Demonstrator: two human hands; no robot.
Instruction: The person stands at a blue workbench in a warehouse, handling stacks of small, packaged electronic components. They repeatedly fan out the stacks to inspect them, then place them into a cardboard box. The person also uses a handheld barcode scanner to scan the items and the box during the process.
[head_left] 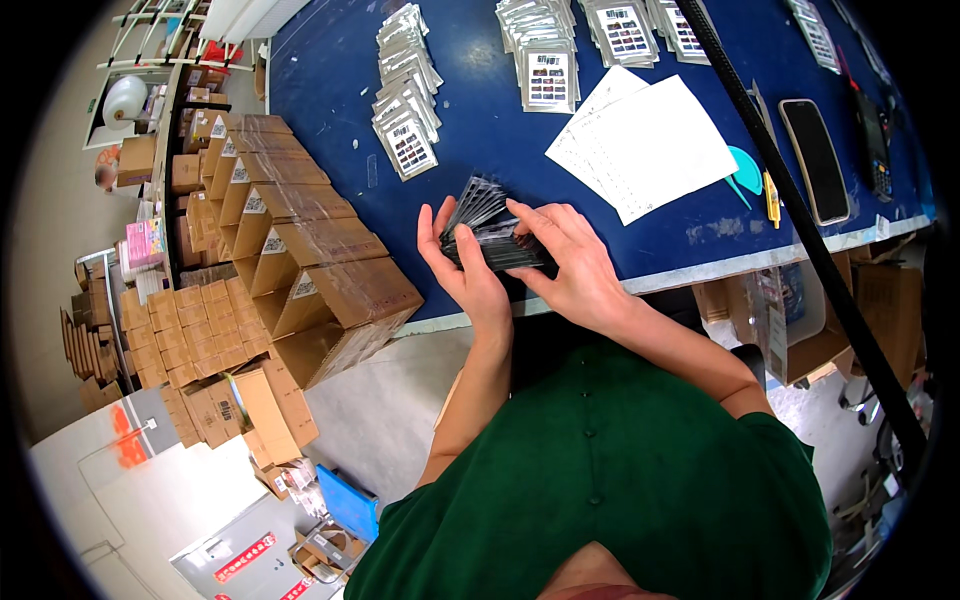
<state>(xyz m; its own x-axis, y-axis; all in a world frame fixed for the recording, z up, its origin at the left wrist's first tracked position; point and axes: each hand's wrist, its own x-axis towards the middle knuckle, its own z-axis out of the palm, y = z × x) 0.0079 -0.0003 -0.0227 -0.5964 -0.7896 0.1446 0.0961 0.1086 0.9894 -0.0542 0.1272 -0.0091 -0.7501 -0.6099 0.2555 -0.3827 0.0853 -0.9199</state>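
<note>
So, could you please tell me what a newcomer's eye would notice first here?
Probably the fanned dark glossy cards between the left hand and right hand, over the blue table. Then come the row of cardboard boxes along its left side, and white paper sheets beyond the right hand.

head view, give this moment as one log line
left hand: holding fanned dark stack | right hand: touching stack | over: blue table edge

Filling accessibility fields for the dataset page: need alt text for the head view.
A person's left hand and right hand hold a fanned stack of thin, dark pieces at the near edge of a blue table. Piles of silvery packets, white papers and a phone lie farther out on it; cardboard boxes stand in a row at the left.
</note>
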